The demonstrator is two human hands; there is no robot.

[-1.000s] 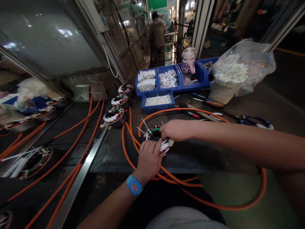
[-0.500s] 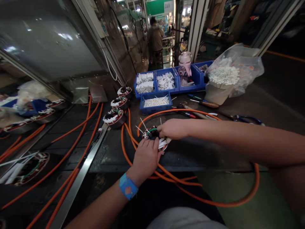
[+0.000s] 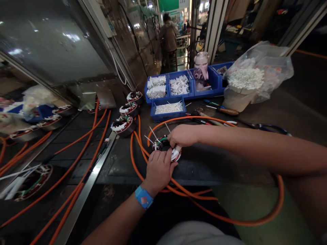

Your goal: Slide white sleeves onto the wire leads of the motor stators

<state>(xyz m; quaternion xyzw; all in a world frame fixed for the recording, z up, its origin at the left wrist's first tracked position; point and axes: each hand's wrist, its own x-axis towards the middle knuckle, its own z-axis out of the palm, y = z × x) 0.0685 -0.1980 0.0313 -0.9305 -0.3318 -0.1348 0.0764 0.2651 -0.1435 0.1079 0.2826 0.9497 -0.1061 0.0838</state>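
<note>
While my left hand (image 3: 158,169) stays clamped on stator ring (image 3: 163,144) at bench edge, right hand (image 3: 182,135) has crept leftward, fingers pinched on white insulation piece (image 3: 176,153); seating continues, little change otherwise.

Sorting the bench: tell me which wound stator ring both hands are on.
The stator ring at the bench's front edge, under the left hand and right hand; the three others stand untouched in a row behind.
</note>
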